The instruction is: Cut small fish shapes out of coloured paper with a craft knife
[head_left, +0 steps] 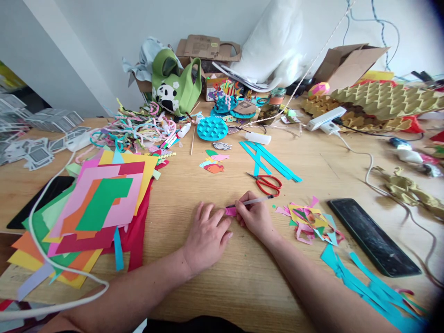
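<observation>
My right hand [255,216] is closed round a slim pen [257,200], which lies nearly level, its far end pointing right. Under the pen and beside my fingers is a small magenta paper piece [231,211] on the wooden table. My left hand [210,236] rests flat with fingers stretched out, fingertips close to the paper's left edge; whether they touch it is hard to tell. Red-handled scissors [269,185] lie just beyond my right hand, blades pointing left. Farther off sit several paper fish cutouts [215,168] in a loose group.
Stacked coloured paper [116,203] covers the left side. Paper scraps [312,219], a dark phone-like slab [373,236] and blue strips [360,282] lie right. More blue strips [274,162] and a blue textured disc [212,128] are ahead. A white cable [368,171] runs along the right.
</observation>
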